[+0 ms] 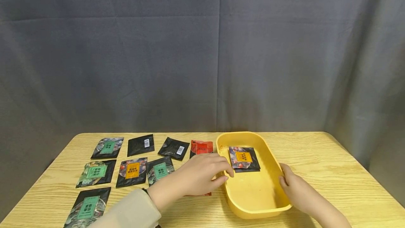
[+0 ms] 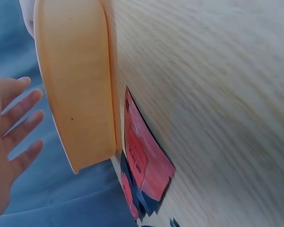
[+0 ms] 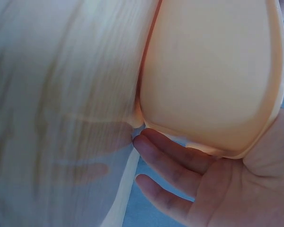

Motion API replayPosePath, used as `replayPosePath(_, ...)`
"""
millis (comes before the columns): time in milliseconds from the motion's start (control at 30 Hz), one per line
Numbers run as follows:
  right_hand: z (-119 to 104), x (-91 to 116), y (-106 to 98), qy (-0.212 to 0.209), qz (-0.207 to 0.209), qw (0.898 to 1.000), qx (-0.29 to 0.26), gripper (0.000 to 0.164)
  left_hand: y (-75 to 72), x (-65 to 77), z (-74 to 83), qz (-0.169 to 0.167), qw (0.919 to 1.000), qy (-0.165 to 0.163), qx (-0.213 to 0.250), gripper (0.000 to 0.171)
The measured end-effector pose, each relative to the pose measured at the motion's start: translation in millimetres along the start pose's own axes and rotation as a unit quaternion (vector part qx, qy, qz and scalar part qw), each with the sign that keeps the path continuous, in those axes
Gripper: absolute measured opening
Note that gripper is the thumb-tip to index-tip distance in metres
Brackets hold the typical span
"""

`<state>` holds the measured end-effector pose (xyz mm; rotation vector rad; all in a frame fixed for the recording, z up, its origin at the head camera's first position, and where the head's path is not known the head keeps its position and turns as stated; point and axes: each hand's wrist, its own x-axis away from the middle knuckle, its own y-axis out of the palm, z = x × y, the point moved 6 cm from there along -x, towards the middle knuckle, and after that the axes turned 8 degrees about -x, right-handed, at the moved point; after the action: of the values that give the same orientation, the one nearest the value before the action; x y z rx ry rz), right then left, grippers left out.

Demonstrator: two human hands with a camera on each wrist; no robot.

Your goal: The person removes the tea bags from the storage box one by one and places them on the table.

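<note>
A yellow plastic bin stands on the right half of the table. My right hand grips its right wall, thumb over the rim and fingers along the outside; in the right wrist view those fingers lie against the wall. Inside the bin, a packet with an orange label overlaps a black one. Over the bin's left rim hovers my left hand, fingers loosely bent and holding nothing; the left wrist view shows them spread beside the bin. Under and behind this hand are red packets, partly hidden.
On the left half of the wooden table lie several flat black packets: green-labelled ones, an orange-labelled one, and two showing plain backs with white barcodes. A grey curtain hangs behind the table's far edge.
</note>
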<state>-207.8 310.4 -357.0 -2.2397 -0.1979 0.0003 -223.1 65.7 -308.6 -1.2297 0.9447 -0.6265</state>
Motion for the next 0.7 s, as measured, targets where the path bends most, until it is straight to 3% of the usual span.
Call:
replayPosePath(500, 1.4, 2.0, 2.2, 0.024, -0.012, 0.999, -0.023, 0.050, 16.8, -35.0, -4.8, -0.014, 0.9995, -0.002, -0.028, 0.018)
replayPosePath(700, 1.0, 4.2, 3.6, 0.029, -0.013, 0.999, -0.042, 0.051, 22.5, -44.4, -8.8, -0.028, 0.9992, -0.027, -0.007, 0.019)
